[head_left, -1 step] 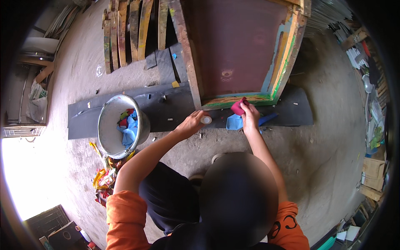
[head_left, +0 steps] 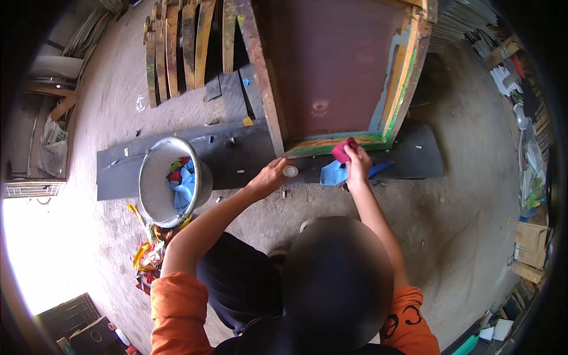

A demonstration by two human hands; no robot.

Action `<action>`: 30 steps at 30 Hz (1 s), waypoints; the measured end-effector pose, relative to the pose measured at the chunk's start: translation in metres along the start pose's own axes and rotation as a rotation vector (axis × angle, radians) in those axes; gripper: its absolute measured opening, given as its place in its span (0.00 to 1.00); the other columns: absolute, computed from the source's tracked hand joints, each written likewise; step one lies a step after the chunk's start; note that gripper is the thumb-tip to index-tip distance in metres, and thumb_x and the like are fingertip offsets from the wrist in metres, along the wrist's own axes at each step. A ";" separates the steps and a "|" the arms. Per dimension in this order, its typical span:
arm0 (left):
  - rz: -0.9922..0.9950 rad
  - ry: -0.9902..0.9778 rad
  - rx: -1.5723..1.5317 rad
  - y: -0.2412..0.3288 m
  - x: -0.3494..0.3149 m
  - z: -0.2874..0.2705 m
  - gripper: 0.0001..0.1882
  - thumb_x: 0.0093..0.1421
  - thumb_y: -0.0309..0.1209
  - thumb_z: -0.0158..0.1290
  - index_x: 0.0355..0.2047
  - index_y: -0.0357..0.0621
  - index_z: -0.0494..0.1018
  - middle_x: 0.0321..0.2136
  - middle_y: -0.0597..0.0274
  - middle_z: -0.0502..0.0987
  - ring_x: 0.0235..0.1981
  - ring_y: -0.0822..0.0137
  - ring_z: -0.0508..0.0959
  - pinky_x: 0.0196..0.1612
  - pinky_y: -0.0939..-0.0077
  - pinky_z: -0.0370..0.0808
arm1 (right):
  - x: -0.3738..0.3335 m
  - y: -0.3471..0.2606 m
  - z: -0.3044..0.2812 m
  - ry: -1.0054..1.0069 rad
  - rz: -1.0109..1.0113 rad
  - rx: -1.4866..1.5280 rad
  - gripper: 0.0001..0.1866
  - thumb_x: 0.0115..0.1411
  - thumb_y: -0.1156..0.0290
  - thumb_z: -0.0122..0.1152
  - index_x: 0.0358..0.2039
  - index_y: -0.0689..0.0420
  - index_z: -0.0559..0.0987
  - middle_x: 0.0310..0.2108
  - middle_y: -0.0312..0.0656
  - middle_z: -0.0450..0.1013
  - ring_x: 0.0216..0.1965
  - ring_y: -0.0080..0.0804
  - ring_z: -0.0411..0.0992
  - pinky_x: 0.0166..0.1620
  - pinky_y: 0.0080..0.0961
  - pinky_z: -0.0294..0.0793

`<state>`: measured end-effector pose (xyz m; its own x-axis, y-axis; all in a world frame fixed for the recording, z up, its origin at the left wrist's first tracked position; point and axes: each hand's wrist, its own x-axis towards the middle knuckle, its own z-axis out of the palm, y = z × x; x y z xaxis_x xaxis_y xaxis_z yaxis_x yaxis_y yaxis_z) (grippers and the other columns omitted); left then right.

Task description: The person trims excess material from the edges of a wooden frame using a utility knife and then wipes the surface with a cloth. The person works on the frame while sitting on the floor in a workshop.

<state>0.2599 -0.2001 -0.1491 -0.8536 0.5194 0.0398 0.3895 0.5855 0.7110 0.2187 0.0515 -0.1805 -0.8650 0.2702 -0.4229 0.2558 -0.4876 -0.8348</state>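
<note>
We press a pink rag (head_left: 341, 150), pinched in our right hand (head_left: 357, 163), against the wooden screen frame's (head_left: 331, 143) lower edge, while our left hand (head_left: 272, 176) clasps a small white container (head_left: 290, 171) near the metal bucket (head_left: 155, 177).

Brown cardboard boxes (head_left: 528, 247) stacked at right edge, on floor.
</note>
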 end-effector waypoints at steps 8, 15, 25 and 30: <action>-0.101 0.254 0.080 0.040 0.016 -0.037 0.24 0.50 0.29 0.56 0.47 0.38 0.61 0.37 0.52 0.65 0.38 0.57 0.66 0.45 0.66 0.65 | 0.069 -0.064 0.026 0.372 -0.593 0.039 0.12 0.50 0.75 0.61 0.21 0.57 0.64 0.22 0.29 0.60 0.26 0.20 0.59 0.35 0.19 0.61; -0.121 1.042 0.102 0.017 0.102 -0.076 0.31 0.56 0.37 0.51 0.54 0.38 0.50 0.47 0.49 0.56 0.49 0.57 0.58 0.51 0.62 0.57 | 0.075 -0.077 0.082 0.556 -1.128 -0.509 0.07 0.55 0.78 0.52 0.35 0.61 0.75 0.40 0.43 0.67 0.42 0.36 0.66 0.41 0.30 0.67; -0.092 1.106 -0.277 0.003 0.143 -0.068 0.25 0.60 0.36 0.46 0.51 0.37 0.50 0.37 0.52 0.66 0.37 0.65 0.66 0.44 0.73 0.63 | 0.092 -0.100 0.094 0.210 -1.291 -1.442 0.42 0.55 0.45 0.47 0.60 0.64 0.50 0.62 0.53 0.41 0.63 0.56 0.36 0.59 0.58 0.33; -0.108 1.098 -0.234 0.007 0.145 -0.070 0.25 0.60 0.37 0.46 0.51 0.37 0.50 0.36 0.53 0.65 0.36 0.67 0.66 0.43 0.74 0.62 | 0.088 -0.110 0.131 0.346 -1.216 -1.251 0.42 0.56 0.43 0.43 0.60 0.62 0.50 0.62 0.52 0.42 0.63 0.56 0.35 0.59 0.58 0.32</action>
<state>0.1148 -0.1648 -0.0891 -0.7657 -0.4235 0.4840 0.3192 0.4031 0.8577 0.0585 0.0203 -0.0797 -0.7196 0.1887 0.6682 -0.1104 0.9190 -0.3785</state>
